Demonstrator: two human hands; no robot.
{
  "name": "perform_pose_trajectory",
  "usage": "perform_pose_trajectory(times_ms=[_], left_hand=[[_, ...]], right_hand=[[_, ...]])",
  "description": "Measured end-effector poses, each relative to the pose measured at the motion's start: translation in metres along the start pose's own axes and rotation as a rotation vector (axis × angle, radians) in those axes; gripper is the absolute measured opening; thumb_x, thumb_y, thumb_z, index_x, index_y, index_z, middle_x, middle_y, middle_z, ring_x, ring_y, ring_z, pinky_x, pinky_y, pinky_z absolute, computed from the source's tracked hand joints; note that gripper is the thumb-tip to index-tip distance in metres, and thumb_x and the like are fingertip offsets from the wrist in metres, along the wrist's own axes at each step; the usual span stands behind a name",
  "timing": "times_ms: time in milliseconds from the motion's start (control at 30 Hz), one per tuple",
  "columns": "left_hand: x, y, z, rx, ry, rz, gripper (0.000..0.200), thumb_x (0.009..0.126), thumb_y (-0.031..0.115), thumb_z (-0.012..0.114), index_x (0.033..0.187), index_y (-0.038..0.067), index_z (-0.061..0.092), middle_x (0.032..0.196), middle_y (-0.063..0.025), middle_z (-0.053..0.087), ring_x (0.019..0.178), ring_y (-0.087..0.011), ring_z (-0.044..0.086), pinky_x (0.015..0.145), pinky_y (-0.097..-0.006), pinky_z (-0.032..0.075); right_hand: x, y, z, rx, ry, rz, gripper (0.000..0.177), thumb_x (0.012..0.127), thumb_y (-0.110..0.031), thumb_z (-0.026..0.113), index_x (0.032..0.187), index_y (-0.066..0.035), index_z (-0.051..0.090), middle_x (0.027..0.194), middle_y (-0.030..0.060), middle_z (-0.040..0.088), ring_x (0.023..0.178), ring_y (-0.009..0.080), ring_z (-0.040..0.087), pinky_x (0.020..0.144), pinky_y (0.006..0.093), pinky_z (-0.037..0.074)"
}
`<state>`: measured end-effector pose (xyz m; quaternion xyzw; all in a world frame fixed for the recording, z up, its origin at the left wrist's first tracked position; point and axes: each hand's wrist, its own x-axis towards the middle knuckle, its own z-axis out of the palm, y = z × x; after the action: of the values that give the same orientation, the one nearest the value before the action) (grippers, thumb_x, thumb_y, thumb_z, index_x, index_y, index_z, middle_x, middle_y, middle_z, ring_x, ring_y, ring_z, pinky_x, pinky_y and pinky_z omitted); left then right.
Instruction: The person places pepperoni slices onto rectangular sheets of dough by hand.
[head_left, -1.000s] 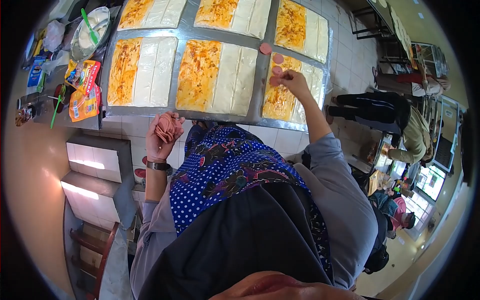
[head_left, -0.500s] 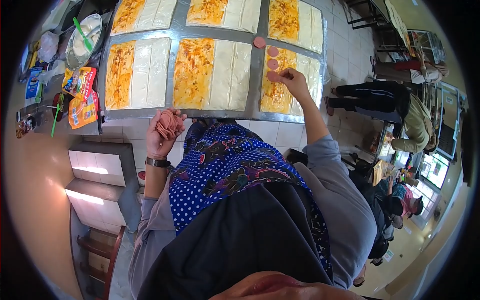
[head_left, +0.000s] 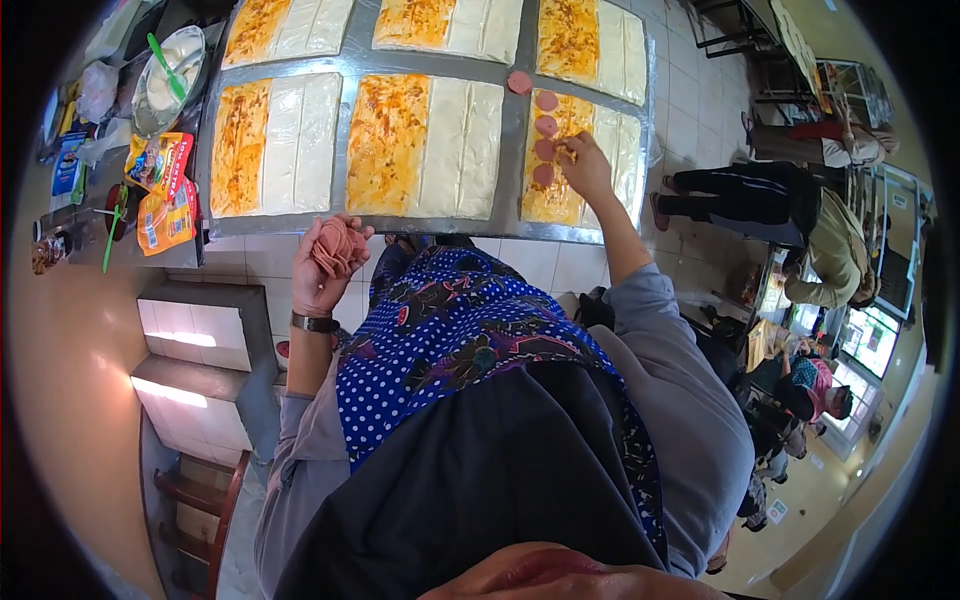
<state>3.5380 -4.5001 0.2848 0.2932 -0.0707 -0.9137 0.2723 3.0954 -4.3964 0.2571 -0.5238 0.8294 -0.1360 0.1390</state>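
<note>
My left hand (head_left: 316, 285) is cupped around a loose stack of round pink sausage slices (head_left: 339, 248), just in front of the metal table's near edge. My right hand (head_left: 588, 170) hovers over the near right pastry sheet (head_left: 566, 205), its fingers curled slightly apart with no slice visible between them. Beside those fingertips, several sausage slices (head_left: 544, 149) lie in a column on the sheet's orange sauce-covered strip. Another sausage slice (head_left: 519, 82) rests on the metal surface just past that sheet's corner.
More sauced pastry sheets (head_left: 465, 150) lie in two rows on the metal table (head_left: 425, 230). To the left are a bowl of white cream (head_left: 160, 95) with green utensils and orange packets (head_left: 167, 215). Other people (head_left: 835, 245) stand at the right.
My right hand has let go of sausage slices, which now lie lower in the column, and its fingers have drawn slightly off to the right. My left hand stays about where it was.
</note>
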Motion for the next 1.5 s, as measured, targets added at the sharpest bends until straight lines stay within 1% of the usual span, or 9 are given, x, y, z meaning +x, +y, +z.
perform_pose_trajectory(times_ms=[67,267,400,667,800,900,1067,1333,1500], left_hand=[[-0.001,-0.001,-0.001,-0.014,0.009,-0.006,0.040,0.097,0.038,0.041,0.115,0.005,0.051,0.109,-0.0122,0.055,0.112,-0.0304,0.053,0.081,-0.0407,0.053],[-0.003,-0.002,0.001,-0.040,-0.016,0.006,0.041,0.096,0.038,0.042,0.117,0.004,0.050,0.111,-0.0124,0.055,0.113,-0.0307,0.052,0.081,-0.0417,0.053],[-0.006,-0.002,0.002,-0.050,0.016,0.007,0.041,0.096,0.038,0.042,0.118,0.004,0.050,0.113,-0.0128,0.055,0.113,-0.0310,0.052,0.081,-0.0424,0.053],[-0.020,-0.008,-0.015,-0.112,0.054,0.053,0.040,0.095,0.037,0.046,0.117,0.005,0.052,0.112,-0.0127,0.056,0.113,-0.0319,0.052,0.081,-0.0439,0.053],[-0.024,-0.009,-0.017,-0.134,0.071,0.052,0.039,0.095,0.037,0.047,0.117,0.005,0.052,0.113,-0.0127,0.055,0.115,-0.0325,0.051,0.082,-0.0447,0.053],[-0.023,-0.008,-0.017,-0.135,0.081,0.051,0.040,0.095,0.037,0.047,0.119,0.005,0.051,0.114,-0.0130,0.055,0.115,-0.0329,0.050,0.081,-0.0443,0.053],[-0.017,-0.002,-0.019,-0.106,0.063,0.039,0.040,0.095,0.037,0.046,0.118,0.005,0.050,0.114,-0.0132,0.055,0.114,-0.0333,0.051,0.081,-0.0433,0.053],[0.001,0.007,-0.003,0.002,0.028,-0.024,0.040,0.096,0.038,0.041,0.115,0.003,0.051,0.109,-0.0124,0.056,0.110,-0.0315,0.053,0.080,-0.0404,0.053],[0.007,0.009,0.003,0.033,-0.011,-0.061,0.040,0.096,0.038,0.042,0.117,0.004,0.050,0.112,-0.0123,0.054,0.113,-0.0312,0.052,0.080,-0.0404,0.052]], right_hand=[[0.008,0.000,-0.003,-0.087,0.060,-0.008,0.026,0.077,-0.012,0.059,0.102,-0.013,0.067,0.095,0.0083,0.058,0.093,0.0277,0.060,0.074,0.0384,0.050],[0.058,-0.022,0.000,-0.032,0.171,-0.142,0.020,0.080,-0.016,0.060,0.098,-0.013,0.067,0.100,0.0091,0.057,0.098,0.0259,0.058,0.077,0.0389,0.050],[0.123,-0.028,0.024,-0.154,0.195,-0.105,0.018,0.082,-0.022,0.060,0.097,-0.014,0.067,0.102,0.0088,0.058,0.100,0.0260,0.058,0.079,0.0398,0.050],[0.157,-0.044,0.021,-0.150,-0.129,0.083,0.020,0.078,-0.028,0.061,0.091,-0.014,0.066,0.099,0.0055,0.063,0.096,0.0243,0.061,0.078,0.0385,0.051],[0.158,-0.040,0.024,-0.117,-0.066,0.019,0.019,0.075,-0.028,0.064,0.088,-0.014,0.065,0.093,0.0042,0.066,0.090,0.0248,0.063,0.076,0.0387,0.051],[0.149,-0.039,0.017,0.043,-0.076,0.114,0.021,0.073,-0.026,0.068,0.087,-0.011,0.064,0.086,0.0063,0.067,0.082,0.0243,0.064,0.072,0.0365,0.050],[0.080,-0.009,-0.005,0.609,-0.122,0.031,0.021,0.074,-0.015,0.071,0.085,-0.002,0.059,0.077,0.0081,0.064,0.071,0.0156,0.062,0.066,0.0283,0.049],[-0.056,-0.003,0.011,0.528,-0.209,0.240,0.017,0.073,-0.010,0.073,0.081,-0.002,0.060,0.072,0.0058,0.062,0.069,0.0142,0.060,0.065,0.0270,0.048],[-0.068,-0.023,0.010,0.170,-0.115,0.225,0.019,0.071,-0.018,0.073,0.082,-0.006,0.063,0.078,0.0089,0.063,0.074,0.0249,0.062,0.066,0.0345,0.049]])
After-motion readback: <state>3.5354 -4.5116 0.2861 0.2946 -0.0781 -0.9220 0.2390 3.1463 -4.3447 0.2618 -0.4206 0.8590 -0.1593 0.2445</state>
